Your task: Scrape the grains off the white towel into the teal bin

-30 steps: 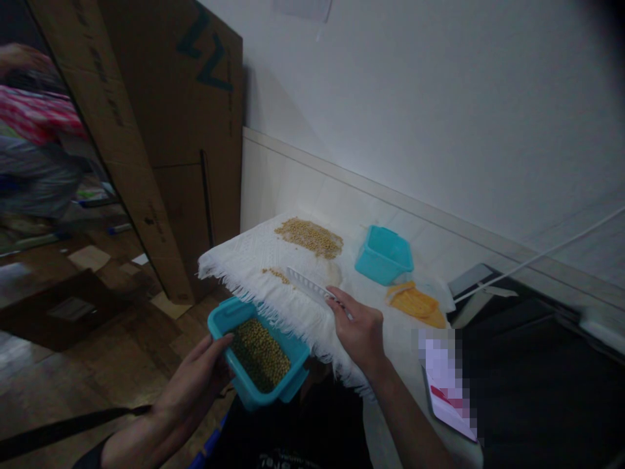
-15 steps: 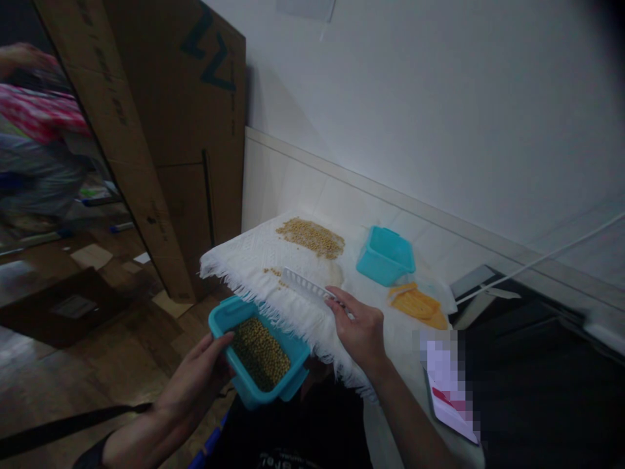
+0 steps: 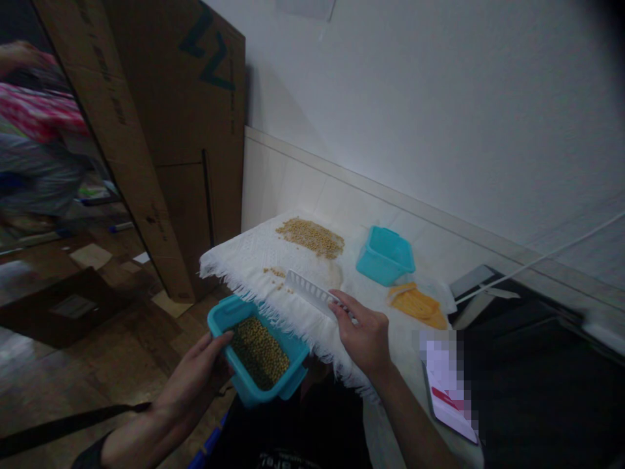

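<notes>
My left hand (image 3: 208, 361) grips the left rim of a turquoise plastic container (image 3: 297, 355), thumb over the edge. Yellow soybeans (image 3: 266, 345) lie in it beside a darker greenish part that may be other beans or shadow. The container is at the table's front edge, under the fringe of a white cloth (image 3: 244, 251). Closed around a white, slotted, comb-like tool (image 3: 312, 293), my right hand (image 3: 364, 332) holds it low over the cloth. A few loose soybeans (image 3: 276, 273) lie by the tool's far end. Farther back spreads a larger pile of soybeans (image 3: 312, 238).
A second turquoise container (image 3: 385, 255) stands on the cloth near the wall, with yellow-orange cloth-like material (image 3: 417, 305) before it. A phone (image 3: 452, 391) lies at the right. A tall cardboard box (image 3: 195, 117) stands at the left; another person (image 3: 41, 130) is beyond it.
My right hand and the comb-like tool have shifted slightly right and toward me. The container in my left hand has barely moved.
</notes>
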The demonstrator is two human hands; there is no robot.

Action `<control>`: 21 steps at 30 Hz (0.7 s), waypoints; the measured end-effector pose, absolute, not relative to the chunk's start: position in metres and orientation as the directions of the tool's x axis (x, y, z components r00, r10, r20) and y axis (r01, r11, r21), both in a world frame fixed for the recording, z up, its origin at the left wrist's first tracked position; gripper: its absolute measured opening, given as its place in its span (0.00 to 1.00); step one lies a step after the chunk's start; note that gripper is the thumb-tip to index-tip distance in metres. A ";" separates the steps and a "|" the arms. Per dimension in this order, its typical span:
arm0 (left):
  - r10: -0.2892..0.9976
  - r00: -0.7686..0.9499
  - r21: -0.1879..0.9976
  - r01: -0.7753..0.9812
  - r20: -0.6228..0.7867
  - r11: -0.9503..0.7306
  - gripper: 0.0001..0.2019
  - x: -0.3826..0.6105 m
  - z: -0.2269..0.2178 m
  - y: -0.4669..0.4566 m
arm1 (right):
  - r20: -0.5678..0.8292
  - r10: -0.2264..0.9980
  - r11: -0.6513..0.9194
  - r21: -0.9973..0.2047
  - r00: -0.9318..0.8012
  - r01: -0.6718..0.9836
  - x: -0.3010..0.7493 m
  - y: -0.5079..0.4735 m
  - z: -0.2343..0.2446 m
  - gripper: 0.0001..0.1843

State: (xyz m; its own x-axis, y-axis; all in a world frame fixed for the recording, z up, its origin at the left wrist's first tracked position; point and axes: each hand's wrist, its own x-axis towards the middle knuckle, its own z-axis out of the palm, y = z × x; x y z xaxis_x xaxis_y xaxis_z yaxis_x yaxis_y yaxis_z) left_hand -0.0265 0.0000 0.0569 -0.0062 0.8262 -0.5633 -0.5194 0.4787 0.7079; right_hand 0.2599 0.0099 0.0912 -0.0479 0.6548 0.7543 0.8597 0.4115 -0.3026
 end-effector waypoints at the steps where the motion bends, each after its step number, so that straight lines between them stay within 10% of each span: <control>1: 0.828 -0.002 0.711 -0.513 -0.561 0.480 0.17 -0.027 0.056 0.000 | 0.754 0.656 0.408 -0.307 -0.042 0.859 0.259 0.010 0.091 0.13; 21: 0.852 0.026 0.715 -0.531 -0.523 0.455 0.16 -0.032 0.044 0.002 | 0.745 0.665 0.428 -0.314 -0.059 0.847 0.253 0.004 0.091 0.13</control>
